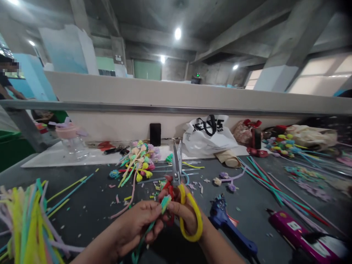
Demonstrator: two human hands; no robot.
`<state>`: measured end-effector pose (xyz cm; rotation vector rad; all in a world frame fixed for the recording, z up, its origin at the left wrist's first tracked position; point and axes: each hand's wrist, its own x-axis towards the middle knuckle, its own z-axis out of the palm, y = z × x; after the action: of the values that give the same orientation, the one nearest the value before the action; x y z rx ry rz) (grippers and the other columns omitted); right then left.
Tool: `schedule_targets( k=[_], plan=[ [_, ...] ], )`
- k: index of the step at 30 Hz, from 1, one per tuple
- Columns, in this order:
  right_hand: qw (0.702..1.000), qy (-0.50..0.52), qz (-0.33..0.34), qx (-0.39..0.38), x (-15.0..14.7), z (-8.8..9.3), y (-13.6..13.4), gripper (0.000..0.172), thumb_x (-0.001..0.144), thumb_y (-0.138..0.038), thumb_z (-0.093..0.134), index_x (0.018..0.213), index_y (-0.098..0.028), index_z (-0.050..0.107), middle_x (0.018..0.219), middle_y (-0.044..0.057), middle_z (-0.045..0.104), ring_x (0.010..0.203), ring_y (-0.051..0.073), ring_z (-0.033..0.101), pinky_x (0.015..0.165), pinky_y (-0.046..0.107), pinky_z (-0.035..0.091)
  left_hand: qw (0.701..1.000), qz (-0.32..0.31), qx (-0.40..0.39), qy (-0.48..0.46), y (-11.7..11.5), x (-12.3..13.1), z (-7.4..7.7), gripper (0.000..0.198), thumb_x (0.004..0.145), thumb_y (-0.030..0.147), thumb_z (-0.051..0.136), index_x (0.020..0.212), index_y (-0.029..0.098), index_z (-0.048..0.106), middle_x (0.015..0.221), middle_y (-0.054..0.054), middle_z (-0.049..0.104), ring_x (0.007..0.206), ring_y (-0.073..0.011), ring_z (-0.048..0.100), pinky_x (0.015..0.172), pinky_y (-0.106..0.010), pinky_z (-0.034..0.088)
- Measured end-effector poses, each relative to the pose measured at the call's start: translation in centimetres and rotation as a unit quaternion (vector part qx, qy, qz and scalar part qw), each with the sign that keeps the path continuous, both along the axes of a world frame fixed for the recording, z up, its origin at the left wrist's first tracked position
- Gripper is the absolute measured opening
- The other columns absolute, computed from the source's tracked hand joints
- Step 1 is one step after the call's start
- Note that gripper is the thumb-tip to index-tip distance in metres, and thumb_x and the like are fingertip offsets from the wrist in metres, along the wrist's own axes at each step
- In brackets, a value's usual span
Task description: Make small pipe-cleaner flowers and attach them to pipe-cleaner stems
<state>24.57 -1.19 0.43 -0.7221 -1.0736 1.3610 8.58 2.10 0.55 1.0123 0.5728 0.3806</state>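
At the bottom centre, my left hand (132, 225) pinches a teal pipe cleaner (165, 202) whose tip is bunched into a small pale-green and yellow bud. Its tail hangs below my fingers. My right hand (184, 214) is wrapped around scissors (176, 167) with a yellow loop and red parts, blades pointing up and away. The right thumb and fingertips lie right beside the bud; whether they press it I cannot tell. Just beyond the blades is a heap of finished pipe-cleaner flowers (141, 161), and small coloured clippings are scattered around.
Pipe cleaners (30, 223) are bundled at left. A blue glue gun (231, 229) and a magenta tool (299, 234) lie at right. Along the back stand a clear bottle (74, 145), a black phone (155, 134) and a white bag (207, 137). A person (8, 80) is at far left.
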Motion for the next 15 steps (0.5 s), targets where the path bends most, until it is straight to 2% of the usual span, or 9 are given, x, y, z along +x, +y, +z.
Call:
schedule_targets(
  k=[4, 7, 12, 15],
  plan=[
    [1.000, -0.026, 0.004, -0.009, -0.5, -0.4, 0.1, 0.063, 0.068, -0.035, 0.071, 0.120, -0.023, 0.038, 0.083, 0.003, 0.059, 0.053, 0.010, 0.055, 0.043, 0.021, 0.042, 1.000, 0.002, -0.002, 0.029, 0.3, -0.4, -0.2, 0.038, 0.074, 0.049, 0.058, 0.076, 0.010, 0.058, 0.050, 0.003, 0.051, 0.035, -0.0029, 0.036, 0.039, -0.017, 0.024],
    [0.999, -0.036, 0.003, -0.015, -0.9, -0.7, 0.1, 0.063, 0.067, -0.036, 0.071, 0.120, -0.023, 0.039, 0.077, 0.000, 0.056, 0.049, 0.009, 0.051, 0.042, 0.020, 0.040, 0.999, -0.020, -0.016, 0.036, 0.6, -0.8, -0.2, 0.040, 0.074, 0.050, 0.057, 0.077, 0.010, 0.057, 0.051, 0.002, 0.052, 0.035, -0.0032, 0.037, 0.038, -0.017, 0.026],
    [0.998, -0.059, -0.026, -0.016, -0.9, -0.6, 0.0, 0.060, 0.068, -0.035, 0.070, 0.119, -0.024, 0.041, 0.079, 0.000, 0.055, 0.055, 0.010, 0.051, 0.046, 0.020, 0.040, 0.998, -0.029, -0.027, 0.051, 1.2, -1.3, 0.3, 0.040, 0.073, 0.052, 0.057, 0.077, 0.013, 0.054, 0.059, -0.001, 0.058, 0.039, -0.0057, 0.047, 0.038, -0.016, 0.032],
    [0.997, -0.071, -0.032, -0.014, -0.9, -0.5, -0.1, 0.059, 0.069, -0.036, 0.069, 0.119, -0.024, 0.040, 0.080, 0.000, 0.055, 0.056, 0.010, 0.051, 0.045, 0.020, 0.040, 0.998, -0.027, 0.005, 0.061, 1.2, -1.3, 0.6, 0.038, 0.074, 0.051, 0.057, 0.071, 0.013, 0.054, 0.053, 0.002, 0.055, 0.037, -0.0042, 0.044, 0.036, -0.015, 0.031]
  ],
)
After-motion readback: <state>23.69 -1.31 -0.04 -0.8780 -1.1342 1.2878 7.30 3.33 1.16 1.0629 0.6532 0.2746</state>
